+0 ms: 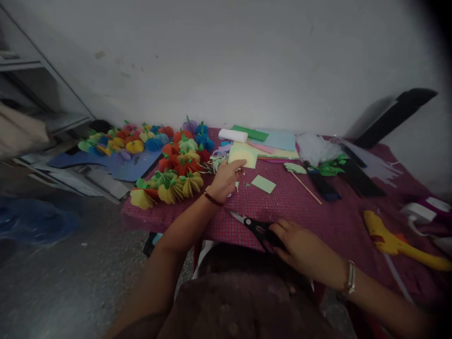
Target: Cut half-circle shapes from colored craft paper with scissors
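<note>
My left hand (226,180) pinches pale paper between thumb and fingers: a light green piece (235,149) with a round yellow shape (246,156) on it. Near the table's front edge my right hand (287,238) has its fingers on the black handles of a pair of scissors (249,222). The blades point left, towards my left wrist, and part of the handles is hidden under the fingers. A small light green paper rectangle (263,184) lies between the two hands, with paper scraps beside it.
Colourful paper pumpkins (183,160) crowd the left of the table and a blue board (116,165). Coloured sheets (275,140) and a white roll (233,135) lie at the back. To the right are a stick (306,188), green paper leaves (328,165) and a yellow glue gun (384,238).
</note>
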{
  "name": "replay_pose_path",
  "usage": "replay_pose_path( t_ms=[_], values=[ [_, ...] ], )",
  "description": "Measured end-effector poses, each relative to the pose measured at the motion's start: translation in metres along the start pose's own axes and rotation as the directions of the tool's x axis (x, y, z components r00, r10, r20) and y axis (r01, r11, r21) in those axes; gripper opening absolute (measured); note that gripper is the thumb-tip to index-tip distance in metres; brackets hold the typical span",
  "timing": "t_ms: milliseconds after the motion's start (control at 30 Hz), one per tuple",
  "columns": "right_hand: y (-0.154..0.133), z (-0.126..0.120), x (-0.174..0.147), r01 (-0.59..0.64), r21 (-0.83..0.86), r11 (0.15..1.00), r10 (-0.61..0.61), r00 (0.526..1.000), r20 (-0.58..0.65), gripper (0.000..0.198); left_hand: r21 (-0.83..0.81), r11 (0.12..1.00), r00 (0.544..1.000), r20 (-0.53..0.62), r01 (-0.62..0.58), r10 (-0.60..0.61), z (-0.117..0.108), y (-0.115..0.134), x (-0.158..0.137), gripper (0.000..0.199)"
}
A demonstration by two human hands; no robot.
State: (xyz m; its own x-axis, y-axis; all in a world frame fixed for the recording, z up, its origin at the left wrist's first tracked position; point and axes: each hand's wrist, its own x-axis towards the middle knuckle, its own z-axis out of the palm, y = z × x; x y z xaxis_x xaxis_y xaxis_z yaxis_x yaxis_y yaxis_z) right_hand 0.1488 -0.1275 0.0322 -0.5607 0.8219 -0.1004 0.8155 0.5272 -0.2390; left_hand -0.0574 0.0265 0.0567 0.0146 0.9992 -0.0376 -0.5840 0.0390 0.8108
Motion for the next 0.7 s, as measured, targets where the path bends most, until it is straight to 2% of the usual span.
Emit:
replay_pose_path(
  t_ms=[67,133,233,300,333,400,467,533,600,700],
  values=[
    [-0.006,0.002,0.005,-0.040,-0.034,0.999,0.040,0.999,0.012,0.026,-0.034,0.999,0.999,0.001,-0.033,0.033,0.001,0.002,-0.002,0.026],
    [-0.006,-0.001,0.009,-0.056,0.001,0.998,0.056,0.998,0.014,0.042,-0.057,0.996,0.998,-0.008,-0.070,0.069,0.003,0.003,-0.004,0.027],
    [0.005,-0.005,0.007,-0.060,0.245,0.968,0.061,0.998,0.003,0.062,-0.100,0.988,0.993,0.007,-0.118,0.119,0.007,0.011,-0.009,0.027],
    [0.017,-0.005,0.002,-0.063,0.500,0.864,0.088,0.996,-0.026,0.061,-0.138,0.981,0.989,0.037,-0.135,0.142,0.013,0.020,-0.016,0.030],
    [0.024,-0.004,-0.001,-0.051,0.623,0.781,0.108,0.993,-0.055,0.062,-0.157,0.977,0.987,0.053,-0.141,0.150,0.018,0.025,-0.020,0.031],
    [0.034,-0.004,-0.007,0.023,0.809,0.588,0.140,0.982,-0.130,0.077,-0.199,0.969,0.983,0.076,-0.147,0.164,0.029,0.034,-0.032,0.033],
    [0.036,-0.007,-0.009,0.161,0.899,0.407,0.132,0.964,-0.232,0.089,-0.244,0.959,0.980,0.101,-0.144,0.173,0.042,0.039,-0.047,0.035],
    [0.029,-0.010,-0.008,0.295,0.913,0.282,0.103,0.937,-0.334,0.086,-0.289,0.949,0.978,0.127,-0.124,0.166,0.056,0.038,-0.061,0.036],
    [0.016,-0.014,-0.003,0.355,0.900,0.252,0.106,0.914,-0.391,0.077,-0.330,0.939,0.982,0.118,-0.100,0.146,0.068,0.033,-0.073,0.035],
    [-0.003,-0.018,0.011,0.413,0.875,0.253,0.148,0.877,-0.457,0.074,-0.370,0.924,0.990,0.063,-0.096,0.128,0.080,0.022,-0.082,0.029]
  ],
)
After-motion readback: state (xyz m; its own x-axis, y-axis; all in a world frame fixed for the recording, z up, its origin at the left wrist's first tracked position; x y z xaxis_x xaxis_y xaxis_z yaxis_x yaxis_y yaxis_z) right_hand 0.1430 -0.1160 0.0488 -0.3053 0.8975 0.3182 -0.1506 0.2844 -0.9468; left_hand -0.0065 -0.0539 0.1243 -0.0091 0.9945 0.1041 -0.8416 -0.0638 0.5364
